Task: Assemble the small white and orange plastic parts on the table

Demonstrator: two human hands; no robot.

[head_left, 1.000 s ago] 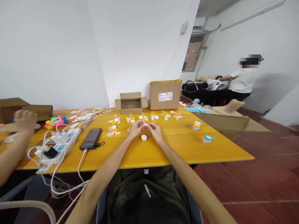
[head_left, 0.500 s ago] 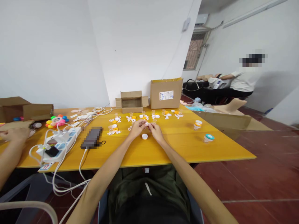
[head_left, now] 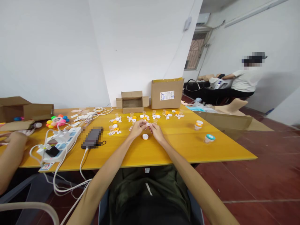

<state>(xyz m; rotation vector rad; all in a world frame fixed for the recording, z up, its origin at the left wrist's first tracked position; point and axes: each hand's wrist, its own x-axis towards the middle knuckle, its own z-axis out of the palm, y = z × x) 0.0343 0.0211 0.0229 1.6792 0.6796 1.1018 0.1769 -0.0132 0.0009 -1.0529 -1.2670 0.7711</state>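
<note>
Over the middle of the yellow table (head_left: 180, 150), my left hand (head_left: 137, 128) and my right hand (head_left: 156, 131) meet with fingertips pinched. Between them is a small white plastic piece (head_left: 147, 123) with dark spots or holes; its exact kind is too small to make out. Just below the fingers, a round white cap (head_left: 145, 137) stands on the table. Behind and left of my hands lie small heaps of spotted white pieces (head_left: 112, 133) with orange rings (head_left: 116, 129) and clear cups (head_left: 111, 127). Part of one heap is hidden by my left hand.
Two lidded cups, one orange-ringed (head_left: 198, 125) and one teal-topped (head_left: 209, 137), stand at right. Cardboard boxes (head_left: 167, 93) line the back. At left are a dark power bank-like device (head_left: 92, 137), a power strip (head_left: 63, 145), cables and another person's arm (head_left: 14, 156).
My hands stay together on the small white piece, with only slight finger movement. The other person's hand at left has lowered from above the box to the table. The view has shifted slightly.
</note>
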